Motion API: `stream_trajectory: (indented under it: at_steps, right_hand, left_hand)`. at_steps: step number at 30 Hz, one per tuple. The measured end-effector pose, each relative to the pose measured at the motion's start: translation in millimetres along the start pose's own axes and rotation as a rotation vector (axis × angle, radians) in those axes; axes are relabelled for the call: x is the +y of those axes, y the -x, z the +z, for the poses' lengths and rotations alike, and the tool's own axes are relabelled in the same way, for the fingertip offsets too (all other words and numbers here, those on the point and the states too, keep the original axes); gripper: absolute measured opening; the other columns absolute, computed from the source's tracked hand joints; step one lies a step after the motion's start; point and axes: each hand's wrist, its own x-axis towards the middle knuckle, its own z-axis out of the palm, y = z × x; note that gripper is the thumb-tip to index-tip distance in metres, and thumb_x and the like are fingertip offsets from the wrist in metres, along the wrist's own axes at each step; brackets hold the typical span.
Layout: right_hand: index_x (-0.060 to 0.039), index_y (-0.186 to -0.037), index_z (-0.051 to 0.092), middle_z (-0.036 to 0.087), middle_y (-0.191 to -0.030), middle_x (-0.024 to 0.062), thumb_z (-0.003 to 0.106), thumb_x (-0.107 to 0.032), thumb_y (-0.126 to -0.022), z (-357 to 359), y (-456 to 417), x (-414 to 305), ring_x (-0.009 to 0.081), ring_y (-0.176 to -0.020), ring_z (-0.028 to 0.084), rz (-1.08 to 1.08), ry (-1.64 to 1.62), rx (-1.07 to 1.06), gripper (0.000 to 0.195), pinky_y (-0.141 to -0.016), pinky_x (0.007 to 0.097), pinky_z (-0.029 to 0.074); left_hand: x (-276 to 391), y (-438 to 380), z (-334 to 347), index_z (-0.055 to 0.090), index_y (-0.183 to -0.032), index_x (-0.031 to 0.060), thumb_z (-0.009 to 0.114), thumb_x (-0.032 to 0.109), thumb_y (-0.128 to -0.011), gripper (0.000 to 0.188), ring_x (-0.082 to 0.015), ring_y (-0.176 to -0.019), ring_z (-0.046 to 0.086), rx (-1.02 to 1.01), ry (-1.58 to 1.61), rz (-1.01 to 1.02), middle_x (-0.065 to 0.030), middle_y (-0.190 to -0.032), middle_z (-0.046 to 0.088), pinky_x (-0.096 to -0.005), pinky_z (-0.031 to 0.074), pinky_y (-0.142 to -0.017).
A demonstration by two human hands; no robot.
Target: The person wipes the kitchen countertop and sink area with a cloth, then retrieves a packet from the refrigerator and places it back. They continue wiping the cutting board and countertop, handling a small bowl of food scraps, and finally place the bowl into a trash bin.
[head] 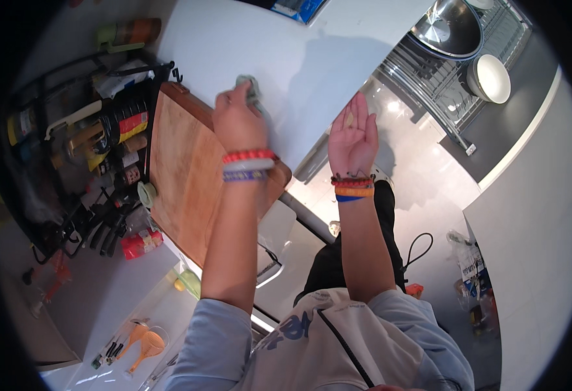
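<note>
My left hand (241,119) presses a crumpled greenish cloth (247,84) against the white countertop (217,49), just past the corner of a wooden cutting board (183,161). Palm up at the counter's right edge is my right hand (353,139), its fingers slightly curled. A small pale bit (349,119) seems to lie on those fingers; what it is I cannot tell. Bracelets circle both wrists.
Left of the board, a black metal rack (154,73) holds bottles and packets, with several black-handled knives (105,237) beside it. On the right, a pulled-out wire dish drawer (432,97) carries a steel bowl (449,29) and white bowls (491,78).
</note>
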Motion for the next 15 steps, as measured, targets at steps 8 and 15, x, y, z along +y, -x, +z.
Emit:
stream_trajectory:
  at_steps: [8, 15]
  right_hand:
    - [0.0095, -0.126, 0.040, 0.041, -0.133, 0.0159, 0.037, -0.031, -0.097, -6.3, -7.3, -37.5, 0.0241, -0.126, 0.034, 0.028, 0.153, 0.050, 0.050, -0.111, 0.0332, 0.024]
    - [0.0093, -0.130, 0.036, 0.037, -0.136, 0.0181, 0.036, -0.032, -0.097, 16.8, -49.8, -48.7, 0.0263, -0.131, 0.030, -0.107, 0.204, -0.201, 0.052, -0.112, 0.0350, 0.021]
  left_hand:
    - [108.4, -10.0, 0.9, 0.064, -0.101, 0.0090, 0.053, -0.012, -0.064, 0.044, -0.0305, -0.088, 0.057, -0.046, 0.469, 0.456, -0.0128, -0.093, 0.058, -0.0368, 0.047, -0.078]
    - [109.2, -88.8, 50.2, 0.066, -0.098, 0.0134, 0.055, -0.010, -0.069, 0.039, -0.0296, -0.092, 0.056, 0.032, 0.232, 0.761, -0.0087, -0.098, 0.062, -0.0357, 0.047, -0.080]
